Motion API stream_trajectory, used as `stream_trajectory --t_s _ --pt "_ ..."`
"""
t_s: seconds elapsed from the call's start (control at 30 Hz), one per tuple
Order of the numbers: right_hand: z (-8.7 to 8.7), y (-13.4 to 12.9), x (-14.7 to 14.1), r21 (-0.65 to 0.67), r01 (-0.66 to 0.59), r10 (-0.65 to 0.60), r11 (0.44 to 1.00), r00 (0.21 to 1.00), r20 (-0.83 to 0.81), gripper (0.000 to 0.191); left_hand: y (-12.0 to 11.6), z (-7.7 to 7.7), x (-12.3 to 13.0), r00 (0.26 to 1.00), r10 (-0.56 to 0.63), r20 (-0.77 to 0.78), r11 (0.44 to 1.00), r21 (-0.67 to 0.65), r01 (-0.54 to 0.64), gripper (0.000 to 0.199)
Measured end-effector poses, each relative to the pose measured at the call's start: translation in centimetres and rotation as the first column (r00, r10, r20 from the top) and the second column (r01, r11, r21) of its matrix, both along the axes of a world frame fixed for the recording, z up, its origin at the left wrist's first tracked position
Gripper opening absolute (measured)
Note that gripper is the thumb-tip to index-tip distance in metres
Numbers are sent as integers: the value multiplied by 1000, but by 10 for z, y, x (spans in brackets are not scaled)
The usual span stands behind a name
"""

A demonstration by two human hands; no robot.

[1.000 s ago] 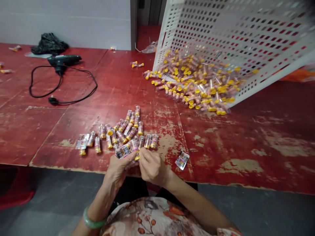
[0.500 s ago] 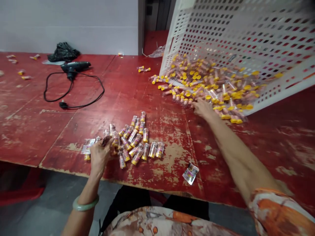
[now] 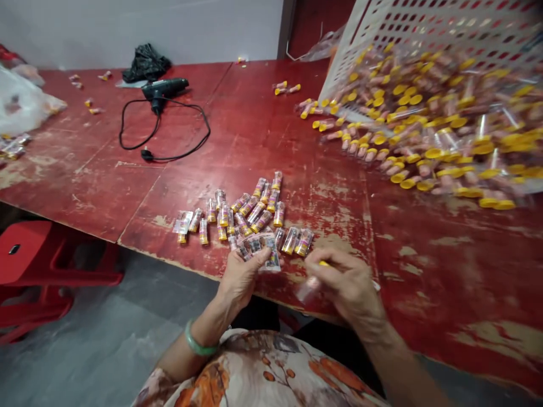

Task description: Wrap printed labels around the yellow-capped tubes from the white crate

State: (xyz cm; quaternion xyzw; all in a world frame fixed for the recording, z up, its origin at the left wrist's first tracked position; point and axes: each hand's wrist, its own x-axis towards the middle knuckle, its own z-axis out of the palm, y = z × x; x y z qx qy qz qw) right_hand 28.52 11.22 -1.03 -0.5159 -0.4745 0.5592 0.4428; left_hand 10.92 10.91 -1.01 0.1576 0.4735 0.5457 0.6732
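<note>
Now that the right hand [image 3: 350,282] has come back from the heap of yellow-capped tubes [image 3: 436,135], its fingers pinch one clear tube [image 3: 309,288] tightly, while the left hand [image 3: 241,280] grips a printed packet [image 3: 263,251] beside the small group of tubes [image 3: 250,212].

The person wears a pale green bangle [image 3: 200,342] on the left wrist [image 3: 214,319], a cream blouse [image 3: 258,367] printed with orange and brown flowers, and black trousers [image 3: 335,353].
</note>
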Motion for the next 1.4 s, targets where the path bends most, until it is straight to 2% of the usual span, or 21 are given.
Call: stream_trajectory --t_s 0.13,0.27,0.43,0.57,0.67,0.73,0.87,0.97,1.03,1.13,1.27,1.4 --pt "-5 -10 -27 -107 -34 38 994 999 34 24 -2 -6 10 1000 24 -4 1000 -11 -25 36" --pt "0 -5 -28 -18 -59 61 998 979 192 24 -3 -7 10 1000 9 14 1000 5 -9 36" --pt "6 13 -22 -60 -235 243 970 946 215 20 -3 -2 7 993 -80 84 997 12 79 43" --pt "8 21 -21 33 -294 272 955 918 290 23 -4 5 6 995 -69 69 997 -23 70 48" --pt "8 18 -17 96 -266 226 959 924 308 22 -6 5 6 999 -23 25 1000 -4 23 46" --pt "7 11 -10 117 -196 159 974 951 264 18 -8 3 8 1000 16 16 999 40 -17 47" --pt "4 -11 11 26 -15 15 1000 1000 16 21 -10 2 9 998 59 28 998 36 -60 52" --pt "3 -28 20 -37 0 -6 999 983 -182 24 -11 3 10 998 45 51 999 -13 -44 55" --pt "3 -36 21 -33 -2 -6 999 971 -240 22 -12 3 10 998 22 59 998 -52 -18 57" --pt "0 -42 19 -13 15 -18 1000 969 -245 19 -15 1 9 997 33 76 998 -50 -29 56" --pt "-3 -41 15 14 44 -40 999 980 -196 20 -17 3 2 991 126 47 989 66 -129 48" --pt "0 -43 4 136 85 -63 987 986 -157 23 -21 10 -5 978 207 12 958 201 -205 45"
